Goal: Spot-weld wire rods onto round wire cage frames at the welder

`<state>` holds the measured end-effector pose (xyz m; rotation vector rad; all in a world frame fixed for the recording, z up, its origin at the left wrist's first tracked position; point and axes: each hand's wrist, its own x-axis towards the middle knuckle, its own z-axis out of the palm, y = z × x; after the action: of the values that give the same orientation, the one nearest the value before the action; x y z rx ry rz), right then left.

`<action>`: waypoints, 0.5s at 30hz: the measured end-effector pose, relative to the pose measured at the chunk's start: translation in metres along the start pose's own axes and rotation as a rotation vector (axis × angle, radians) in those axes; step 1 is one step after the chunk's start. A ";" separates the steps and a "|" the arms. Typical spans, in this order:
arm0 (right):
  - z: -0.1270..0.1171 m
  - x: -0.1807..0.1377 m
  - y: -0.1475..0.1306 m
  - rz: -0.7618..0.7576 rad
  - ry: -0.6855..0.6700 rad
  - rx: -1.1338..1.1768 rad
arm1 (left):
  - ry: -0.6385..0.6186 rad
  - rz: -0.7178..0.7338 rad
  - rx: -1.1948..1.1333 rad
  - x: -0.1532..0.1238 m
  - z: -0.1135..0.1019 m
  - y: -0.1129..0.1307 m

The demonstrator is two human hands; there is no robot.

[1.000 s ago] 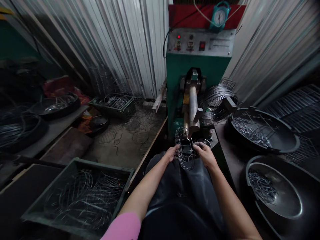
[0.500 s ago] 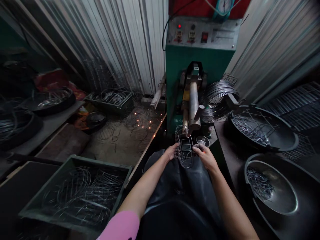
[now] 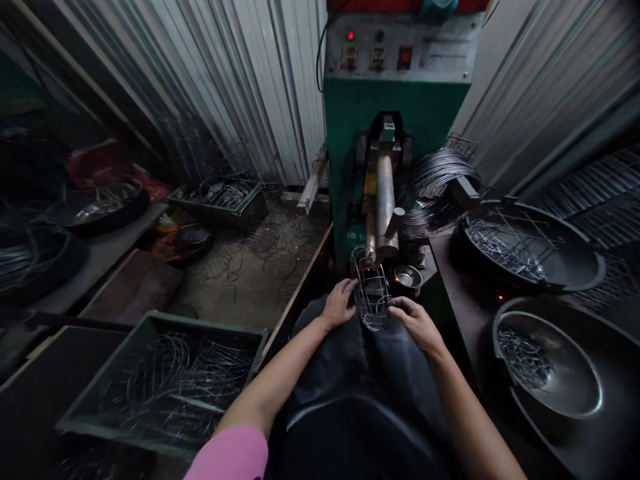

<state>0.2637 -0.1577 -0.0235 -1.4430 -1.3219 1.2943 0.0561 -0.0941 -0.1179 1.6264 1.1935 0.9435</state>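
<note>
A small wire basket (image 3: 373, 300) is at the tip of a green spot welding machine (image 3: 390, 93), its far end touching or just beneath the metal electrode arm (image 3: 385, 200). My left hand (image 3: 341, 303) grips the basket's left side, fingers curled at the wires. On the right side, my right hand (image 3: 413, 319) pinches the wires between thumb and fingertips. A faint orange glow shows where the basket meets the electrode. Below it lies the dark apron over my lap.
Left stands a green crate (image 3: 165, 387) of wire pieces, with a smaller crate (image 3: 220, 200) behind. Right are a wide pan (image 3: 575, 267) and a metal bowl (image 3: 575, 373) holding short wires. A wire coil (image 3: 445, 180) hangs beside the machine; a small round dish (image 3: 407, 279) sits below.
The spray of sparks on the left has mostly died away, with a few specks left. The basket has turned slightly in my hands, and the view has shifted a little.
</note>
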 end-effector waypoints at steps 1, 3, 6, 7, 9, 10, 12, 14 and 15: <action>0.001 0.000 0.002 -0.014 0.020 -0.009 | -0.048 0.090 0.072 -0.001 0.000 0.001; 0.004 0.001 0.003 -0.042 0.057 -0.023 | -0.106 0.158 0.147 0.000 0.002 0.002; 0.007 0.001 -0.001 -0.068 0.093 -0.032 | -0.126 0.200 0.165 0.003 0.007 0.001; 0.008 0.001 -0.003 -0.075 0.103 -0.033 | -0.140 0.226 0.161 0.004 0.009 0.000; 0.009 0.003 -0.009 -0.089 0.117 -0.036 | -0.157 0.268 0.153 0.004 0.011 -0.003; 0.009 0.006 -0.012 -0.097 0.119 -0.035 | -0.151 0.277 0.148 0.003 0.012 -0.004; 0.010 0.012 -0.018 -0.106 0.113 -0.017 | -0.116 0.273 0.138 0.001 0.013 -0.004; 0.012 0.021 -0.022 -0.103 0.109 0.017 | -0.079 0.267 0.142 0.000 0.014 -0.003; 0.013 0.025 -0.024 -0.096 0.106 0.032 | -0.067 0.267 0.146 0.000 0.014 -0.002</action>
<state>0.2450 -0.1305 -0.0066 -1.3893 -1.2789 1.1557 0.0687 -0.0968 -0.1249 1.9548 1.0364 0.9749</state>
